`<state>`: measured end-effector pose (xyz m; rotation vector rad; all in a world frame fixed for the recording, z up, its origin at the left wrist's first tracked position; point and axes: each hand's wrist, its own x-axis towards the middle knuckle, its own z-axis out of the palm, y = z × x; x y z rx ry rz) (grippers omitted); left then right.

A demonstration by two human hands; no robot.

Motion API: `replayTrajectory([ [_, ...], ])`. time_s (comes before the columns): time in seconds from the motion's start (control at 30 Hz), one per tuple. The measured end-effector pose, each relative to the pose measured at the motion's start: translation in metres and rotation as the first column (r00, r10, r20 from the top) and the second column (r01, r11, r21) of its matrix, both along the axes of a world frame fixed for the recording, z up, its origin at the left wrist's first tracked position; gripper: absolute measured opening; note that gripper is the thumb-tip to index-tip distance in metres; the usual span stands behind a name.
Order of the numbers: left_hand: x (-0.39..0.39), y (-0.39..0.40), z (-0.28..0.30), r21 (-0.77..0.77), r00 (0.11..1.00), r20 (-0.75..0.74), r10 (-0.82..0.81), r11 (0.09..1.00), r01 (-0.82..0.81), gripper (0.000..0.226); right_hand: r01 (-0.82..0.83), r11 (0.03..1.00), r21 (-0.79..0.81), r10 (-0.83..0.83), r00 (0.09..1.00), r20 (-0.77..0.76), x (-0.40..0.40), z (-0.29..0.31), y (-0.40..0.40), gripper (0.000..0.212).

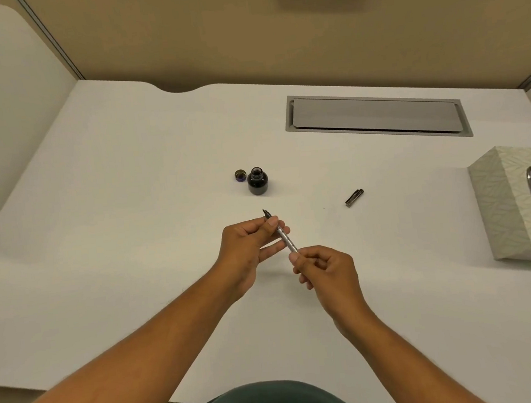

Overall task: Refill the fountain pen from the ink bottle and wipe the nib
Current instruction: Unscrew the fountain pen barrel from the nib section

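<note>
Both hands hold a slim silver fountain pen [285, 239] above the white desk. My left hand [251, 242] grips it near the dark nib, which points up and away toward the ink bottle. My right hand [323, 268] pinches the rear end. The open ink bottle [257, 181], dark and nearly full, stands upright a short way beyond the nib. Its cap [240, 175] lies upside down, touching the bottle's left side. The pen's dark cap [354, 198] lies on the desk to the right.
A patterned tissue box [511, 205] sits at the right edge with its round opening facing me. A grey cable hatch [375, 115] is set into the desk [129, 197] at the back. Tan partition walls enclose the desk.
</note>
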<state>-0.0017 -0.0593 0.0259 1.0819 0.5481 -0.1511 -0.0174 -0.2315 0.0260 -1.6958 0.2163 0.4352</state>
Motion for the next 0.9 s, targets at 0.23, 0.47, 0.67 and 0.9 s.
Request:
replayTrajectory([
  [0.23,0.001,-0.0018,0.0005,-0.023,1.0,0.023,0.013,1.0,-0.012,0.016,-0.001,0.99,0.138,0.038,0.963,-0.266,0.0013,0.0068,0.0026,0.05],
  [0.47,-0.0011,-0.0008,-0.0014,-0.029,0.999,0.018,0.028,0.999,-0.027,0.015,0.03,0.997,0.076,-0.021,0.993,-0.119,0.0,0.004,0.0006,0.018],
  [0.67,-0.0008,-0.0026,-0.0017,-0.027,0.999,0.031,0.026,0.999,-0.025,0.016,0.032,0.984,0.176,0.025,0.951,-0.309,0.0008,0.0064,0.0018,0.05],
  [0.9,-0.0016,-0.0029,-0.0028,-0.027,0.999,0.027,0.026,0.999,-0.025,0.016,0.009,0.998,0.07,0.002,0.987,-0.158,-0.002,0.0045,-0.0014,0.016],
])
